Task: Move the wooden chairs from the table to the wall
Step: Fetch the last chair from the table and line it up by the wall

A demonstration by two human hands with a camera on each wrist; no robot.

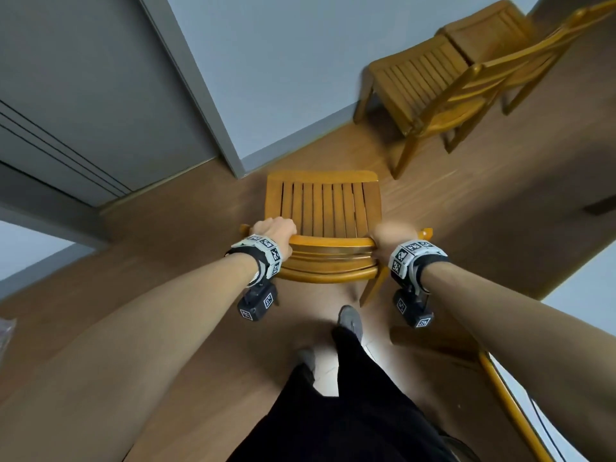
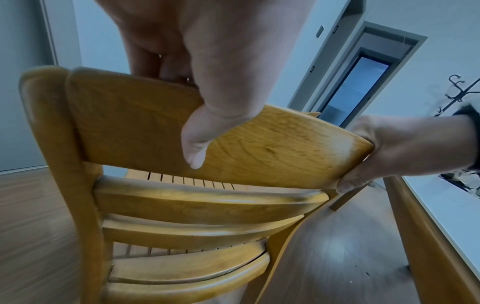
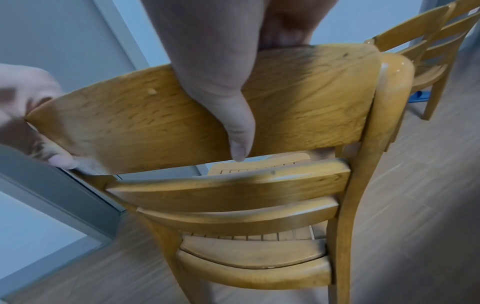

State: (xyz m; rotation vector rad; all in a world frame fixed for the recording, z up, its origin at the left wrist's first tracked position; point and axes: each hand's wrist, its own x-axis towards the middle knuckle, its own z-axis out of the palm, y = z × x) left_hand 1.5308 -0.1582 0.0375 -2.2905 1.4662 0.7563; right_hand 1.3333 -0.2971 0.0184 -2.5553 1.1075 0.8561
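Three wooden chairs are showing: one (image 1: 323, 208) at centre, two standing at two o'clock, the nearer (image 1: 430, 95) and the farther (image 1: 490, 31). Two hands are showing.

Bare floor (image 1: 200, 208) ahead to wall (image 1: 286, 78); 2 chairs (image 1: 430, 85) crowd right.

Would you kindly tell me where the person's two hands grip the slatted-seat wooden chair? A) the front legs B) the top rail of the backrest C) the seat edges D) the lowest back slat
B: the left hand and right hand each curl over the top rail of the slatted-seat wooden chair, thumbs on its rear face.
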